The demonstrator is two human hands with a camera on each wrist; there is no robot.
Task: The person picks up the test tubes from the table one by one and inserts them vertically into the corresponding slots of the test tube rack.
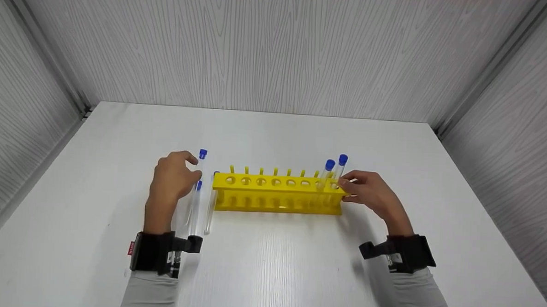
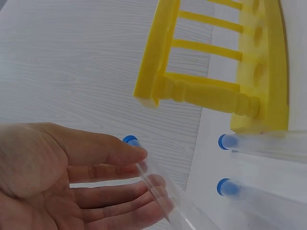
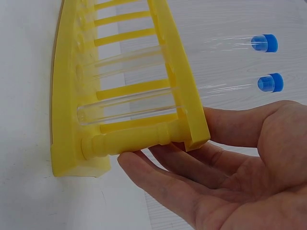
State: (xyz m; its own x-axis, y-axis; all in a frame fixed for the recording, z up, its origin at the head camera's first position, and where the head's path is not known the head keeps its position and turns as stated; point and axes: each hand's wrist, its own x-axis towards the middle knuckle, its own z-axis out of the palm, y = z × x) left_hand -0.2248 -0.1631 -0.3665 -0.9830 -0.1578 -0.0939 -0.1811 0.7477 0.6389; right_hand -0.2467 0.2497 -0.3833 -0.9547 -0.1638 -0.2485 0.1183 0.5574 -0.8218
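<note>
The capped test tube (image 2: 184,211) is in the left hand (image 1: 171,174), beside the left end of the rack; the grip there is narrow, the thumb and index finger pinching the clear tube close to its blue cap (image 2: 130,139), with the other fingers behind it. The tube slants, and I cannot tell whether its lower end touches the counter. Handling it well probably calls for a light but sure pinch, no rolling between the fingertips, and a straight lift that spares its neighbours a knock. Those are a second capped tube (image 1: 195,210) and a third (image 1: 209,217), both lying near the left end of the yellow test-tube rack (image 1: 276,189). At the rack's far end, two capped tubes (image 3: 139,105) stand in the last holes, and the right hand (image 1: 369,190) grips that end, thumb at the top plate and fingers about the end post. Gentle, even pressure there should steady the rack without tipping it or nudging the standing tubes. All this rests on a white counter (image 1: 277,269), with wood-grain panels (image 1: 268,52) behind.
</note>
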